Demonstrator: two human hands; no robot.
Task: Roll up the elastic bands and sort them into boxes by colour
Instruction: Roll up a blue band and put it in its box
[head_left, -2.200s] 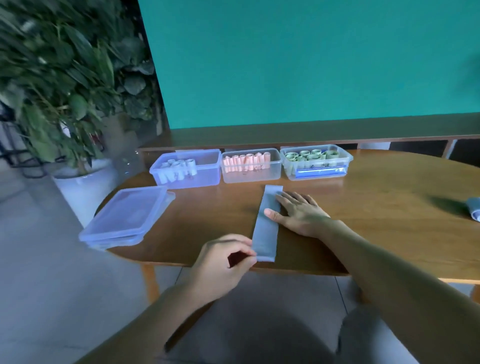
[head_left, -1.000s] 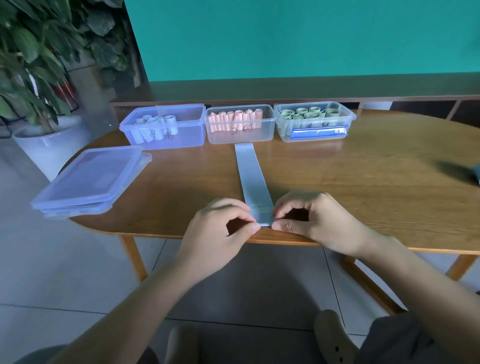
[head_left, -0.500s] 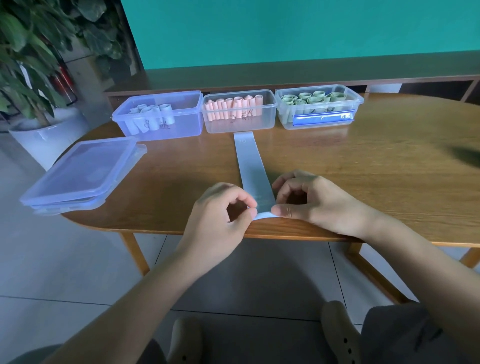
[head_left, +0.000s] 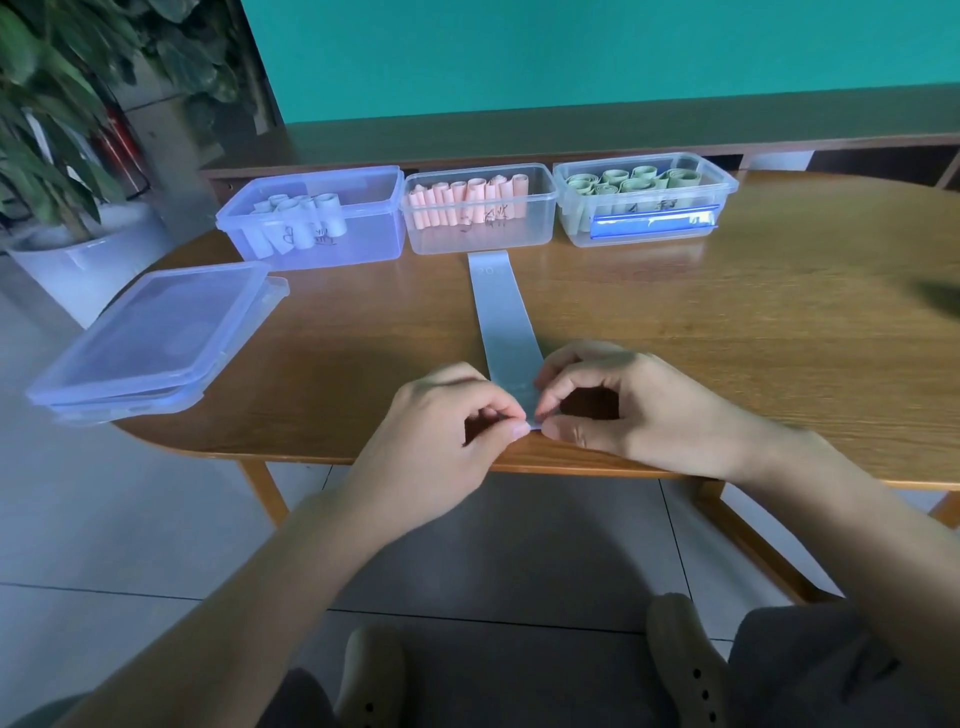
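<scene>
On the oval wooden surface (head_left: 727, 332), a long pale blue elastic band (head_left: 501, 317) lies flat, running from the clear plastic box of pink rolls (head_left: 480, 210) toward me. My left hand (head_left: 441, 431) and right hand (head_left: 639, 410) bend inward, fingers clamped on its near end. That end is mostly hidden beneath my fingertips.

3 boxes (head_left: 480, 208) line the table's (head_left: 753, 332) far edge — band (head_left: 501, 317) before them, lids (head_left: 150, 338) left.

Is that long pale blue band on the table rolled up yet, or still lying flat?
Nearly all flat. The pale blue band lies stretched along the table; only its near end is pinched by the left hand and right hand.
</scene>
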